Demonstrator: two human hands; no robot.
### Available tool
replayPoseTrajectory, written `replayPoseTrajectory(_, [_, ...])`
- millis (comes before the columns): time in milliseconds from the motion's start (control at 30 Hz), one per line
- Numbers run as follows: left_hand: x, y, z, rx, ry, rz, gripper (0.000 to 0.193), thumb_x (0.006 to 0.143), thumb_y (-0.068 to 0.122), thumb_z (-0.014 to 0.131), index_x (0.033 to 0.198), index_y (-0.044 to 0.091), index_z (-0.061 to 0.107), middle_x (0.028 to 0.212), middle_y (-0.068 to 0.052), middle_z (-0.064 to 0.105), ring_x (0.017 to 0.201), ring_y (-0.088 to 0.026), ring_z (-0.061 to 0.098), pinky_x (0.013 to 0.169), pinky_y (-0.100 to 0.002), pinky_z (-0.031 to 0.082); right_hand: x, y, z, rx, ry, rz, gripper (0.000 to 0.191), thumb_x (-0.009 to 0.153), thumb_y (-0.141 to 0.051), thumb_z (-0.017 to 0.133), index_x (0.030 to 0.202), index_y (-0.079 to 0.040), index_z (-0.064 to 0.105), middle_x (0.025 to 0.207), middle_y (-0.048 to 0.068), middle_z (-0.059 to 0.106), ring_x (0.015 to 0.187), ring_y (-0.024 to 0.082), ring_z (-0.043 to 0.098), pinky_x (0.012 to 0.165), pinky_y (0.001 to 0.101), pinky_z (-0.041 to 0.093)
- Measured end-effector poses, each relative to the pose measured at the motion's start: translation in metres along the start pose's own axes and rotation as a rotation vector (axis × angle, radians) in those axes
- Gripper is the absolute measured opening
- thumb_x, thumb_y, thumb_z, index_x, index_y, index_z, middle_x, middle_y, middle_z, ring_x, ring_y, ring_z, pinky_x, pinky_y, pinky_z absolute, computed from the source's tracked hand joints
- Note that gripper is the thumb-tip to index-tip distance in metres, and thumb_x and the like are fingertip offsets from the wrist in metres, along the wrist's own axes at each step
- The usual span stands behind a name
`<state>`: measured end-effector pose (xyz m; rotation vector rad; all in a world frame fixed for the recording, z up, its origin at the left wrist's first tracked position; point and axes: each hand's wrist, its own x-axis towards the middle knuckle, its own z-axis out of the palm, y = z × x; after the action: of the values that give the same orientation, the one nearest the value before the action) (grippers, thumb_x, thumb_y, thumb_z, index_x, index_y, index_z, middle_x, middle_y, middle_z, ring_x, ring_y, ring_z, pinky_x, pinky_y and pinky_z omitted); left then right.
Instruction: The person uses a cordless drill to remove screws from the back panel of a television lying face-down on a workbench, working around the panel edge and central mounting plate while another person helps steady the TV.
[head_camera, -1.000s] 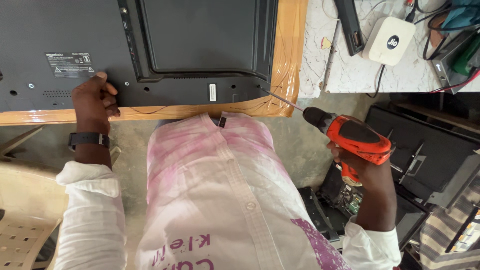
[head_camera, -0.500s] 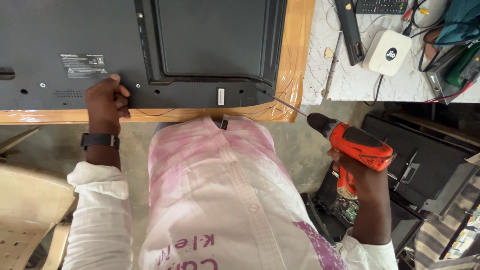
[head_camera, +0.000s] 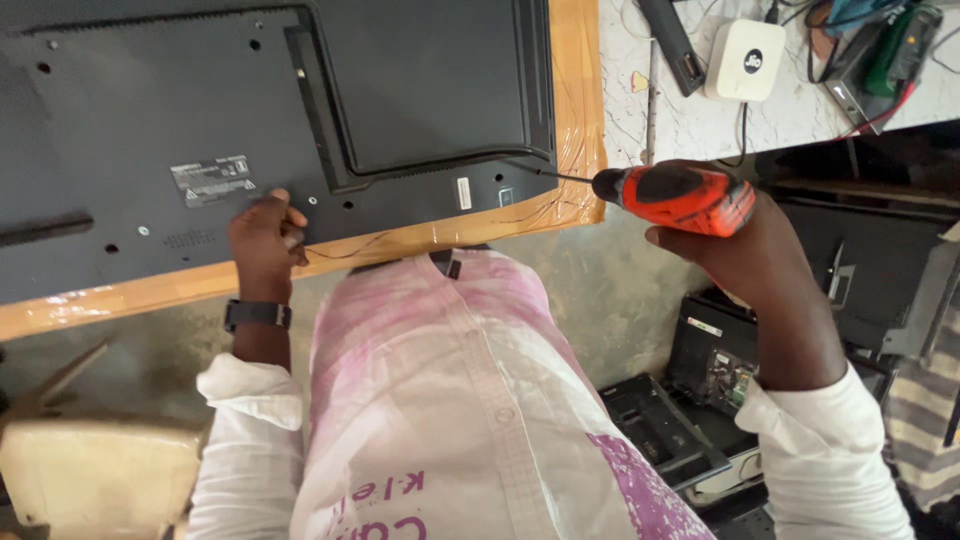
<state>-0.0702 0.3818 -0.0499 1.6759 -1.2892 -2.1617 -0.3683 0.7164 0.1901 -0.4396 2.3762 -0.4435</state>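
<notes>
**Two hands on the job: one steadies the panel, one drives the bit**

Your right hand (head_camera: 740, 245) is wrapped tight around the orange-and-black cordless power screwdriver (head_camera: 675, 197), and its thin metal bit (head_camera: 565, 177) reaches to the lower right corner of the black plastic back cover of the flat television (head_camera: 300, 130), which lies face down on the plastic-wrapped wooden board (head_camera: 575, 110). Your left hand (head_camera: 265, 235) rests on the cover's lower edge, fingers curled; whether it pinches anything small, you cannot tell from here.

The cover sits fully on the set, nothing lifted. Several screw holes dot the panel, but they are too small to show which hold screws. By my judgement, you are at the fastener stage, with the corner screw in hand and the rest of the panel to go round.
</notes>
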Motion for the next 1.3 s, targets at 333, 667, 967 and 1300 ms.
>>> replayPoseTrajectory(333, [0.004, -0.016, -0.015, -0.068, -0.065, 0.049, 0.038, 0.101, 0.032, 0.064, 0.072, 0.008, 0.06, 0.055, 0.004, 0.043, 0.042, -0.007, 0.038, 0.039, -0.026, 0.033, -0.015, -0.032, 0.024, -0.129, 0.026, 0.041, 0.054, 0.078, -0.024, 0.086, 0.13, -0.018, 0.07, 0.102, 0.006, 0.076, 0.086, 0.02, 0.069, 0.081, 0.0345, 0.053])
replayPoseTrajectory(667, [-0.006, -0.013, 0.003, -0.147, 0.059, 0.08, 0.033, 0.099, 0.03, 0.065, 0.075, 0.008, 0.062, 0.059, 0.004, 0.045, 0.047, -0.006, 0.039, 0.041, -0.025, 0.03, -0.002, 0.018, -0.001, 0.115, -0.091, -0.143, 0.054, 0.077, -0.021, 0.087, 0.128, -0.012, 0.07, 0.102, 0.004, 0.075, 0.087, 0.016, 0.065, 0.079, 0.0334, 0.053])
replayPoseTrajectory(967, [-0.059, -0.038, 0.141, -0.109, 0.043, 0.136, 0.029, 0.099, 0.033, 0.062, 0.09, 0.006, 0.07, 0.065, 0.002, 0.056, 0.055, -0.007, 0.054, 0.048, -0.024, 0.046, 0.008, 0.123, -0.049, 0.414, -0.11, -0.114, 0.056, 0.074, -0.009, 0.084, 0.127, -0.004, 0.068, 0.101, -0.001, 0.072, 0.091, 0.008, 0.061, 0.082, 0.0267, 0.05])
replayPoseTrajectory(1300, [-0.045, -0.039, 0.208, 0.248, -0.226, 0.359, 0.03, 0.098, 0.029, 0.068, 0.088, 0.001, 0.071, 0.07, -0.002, 0.061, 0.057, -0.009, 0.052, 0.053, -0.029, 0.043, 0.014, 0.157, -0.012, 0.634, -0.177, -0.204, 0.061, 0.076, -0.004, 0.082, 0.134, -0.002, 0.062, 0.105, 0.002, 0.069, 0.093, 0.01, 0.062, 0.082, 0.0273, 0.053])
